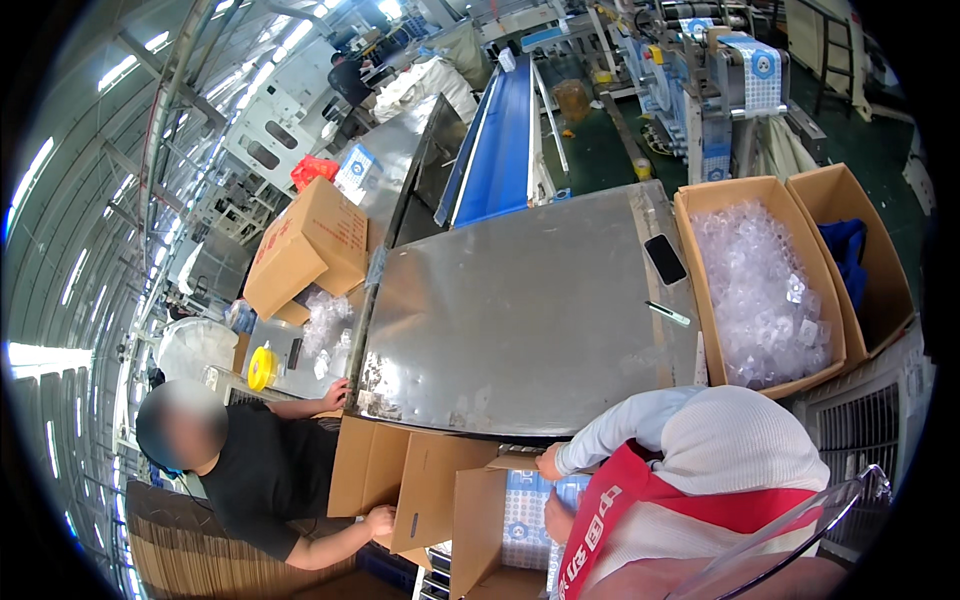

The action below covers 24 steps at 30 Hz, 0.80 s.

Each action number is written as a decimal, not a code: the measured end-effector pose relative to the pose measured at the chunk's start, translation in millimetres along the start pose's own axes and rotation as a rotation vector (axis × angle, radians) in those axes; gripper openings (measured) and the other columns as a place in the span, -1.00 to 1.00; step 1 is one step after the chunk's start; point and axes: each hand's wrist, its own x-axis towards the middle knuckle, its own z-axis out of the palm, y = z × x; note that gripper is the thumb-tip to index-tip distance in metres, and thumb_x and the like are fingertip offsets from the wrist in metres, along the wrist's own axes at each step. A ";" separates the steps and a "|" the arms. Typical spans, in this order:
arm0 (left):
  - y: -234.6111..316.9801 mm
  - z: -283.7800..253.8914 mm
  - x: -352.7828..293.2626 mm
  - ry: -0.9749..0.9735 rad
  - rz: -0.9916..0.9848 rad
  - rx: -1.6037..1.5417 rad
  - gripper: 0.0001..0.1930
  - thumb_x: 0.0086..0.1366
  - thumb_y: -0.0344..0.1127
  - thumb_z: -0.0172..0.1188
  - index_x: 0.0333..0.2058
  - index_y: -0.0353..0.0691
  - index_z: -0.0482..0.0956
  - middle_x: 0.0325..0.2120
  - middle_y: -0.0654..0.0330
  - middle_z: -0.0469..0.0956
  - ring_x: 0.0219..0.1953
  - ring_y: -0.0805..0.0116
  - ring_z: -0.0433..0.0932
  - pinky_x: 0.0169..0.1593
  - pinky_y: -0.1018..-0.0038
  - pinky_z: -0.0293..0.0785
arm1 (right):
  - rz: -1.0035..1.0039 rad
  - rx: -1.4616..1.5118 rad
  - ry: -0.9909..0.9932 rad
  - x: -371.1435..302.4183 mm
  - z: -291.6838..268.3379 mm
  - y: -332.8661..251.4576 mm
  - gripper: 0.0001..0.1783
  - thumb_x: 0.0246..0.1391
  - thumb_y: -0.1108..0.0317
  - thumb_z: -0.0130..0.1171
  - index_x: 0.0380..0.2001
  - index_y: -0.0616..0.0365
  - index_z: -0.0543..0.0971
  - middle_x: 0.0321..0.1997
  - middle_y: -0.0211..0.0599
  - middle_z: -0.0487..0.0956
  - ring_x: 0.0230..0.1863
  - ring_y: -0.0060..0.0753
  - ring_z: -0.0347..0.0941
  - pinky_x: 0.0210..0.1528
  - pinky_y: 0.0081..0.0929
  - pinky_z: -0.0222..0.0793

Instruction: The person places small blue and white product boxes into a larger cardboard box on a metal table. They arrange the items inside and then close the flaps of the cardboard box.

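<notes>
At the lower centre stands an open carton (478, 520) with blue-and-white patterned packs (527, 515) inside. My right hand (549, 462) reaches to its far edge, fingers curled at one end of a light blue pack (572, 490). Nearer to me, my left hand (558, 515) is closed against the other end of that pack; the red sash (605, 505) across my chest hides its wrist. Some fingertips of both hands are hidden. On the left a co-worker in a black shirt (270, 480) has one hand (378, 520) at another carton (425, 490) and the other hand (335, 395) on the table edge.
A metal table (510, 310) lies ahead, bearing a phone (665, 260) and a pen-like tool (668, 313). Right of it, a carton of clear plastic pieces (760, 290) stands beside another carton (870, 250). A blue conveyor (500, 140) runs behind. Flattened cardboard (190, 540) is stacked lower left.
</notes>
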 end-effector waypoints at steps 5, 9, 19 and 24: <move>-2.5 2.7 -0.1 0.038 0.015 0.009 -0.37 0.00 0.03 0.38 -0.08 -0.34 0.50 -0.35 0.00 0.55 -0.32 0.06 0.54 -0.25 0.22 0.46 | 0.078 0.095 0.052 1.0 0.7 2.1 -0.48 0.14 0.03 -0.13 -0.10 0.27 0.50 -0.22 0.09 0.62 -0.17 0.12 0.57 -0.08 -0.07 0.46; -4.9 6.4 1.3 0.083 0.037 0.042 -0.36 0.00 0.04 0.38 -0.07 -0.34 0.50 -0.34 0.00 0.55 -0.32 0.05 0.54 -0.25 0.21 0.47 | 0.107 0.100 0.018 2.5 -0.4 4.7 -0.47 0.14 0.02 -0.14 -0.06 0.24 0.49 -0.18 0.07 0.61 -0.12 0.11 0.56 -0.03 -0.07 0.44; 10.7 -11.6 4.0 -0.012 -0.071 0.018 -0.29 0.04 0.13 0.30 0.03 -0.29 0.44 -0.32 -0.03 0.54 -0.26 -0.04 0.52 -0.19 0.15 0.45 | 0.122 0.118 -0.002 -4.6 -6.4 -0.8 -0.44 0.14 -0.01 -0.12 -0.02 0.24 0.47 -0.14 0.07 0.61 -0.07 0.10 0.54 0.01 -0.07 0.42; 5.5 -9.4 4.2 -0.012 -0.040 0.003 -0.31 0.06 0.13 0.29 0.04 -0.26 0.44 -0.32 -0.03 0.54 -0.26 -0.04 0.53 -0.20 0.15 0.45 | 0.129 0.116 0.022 -0.2 -0.9 1.8 -0.44 0.13 -0.02 -0.11 -0.03 0.24 0.48 -0.15 0.07 0.61 -0.10 0.11 0.55 -0.02 -0.06 0.44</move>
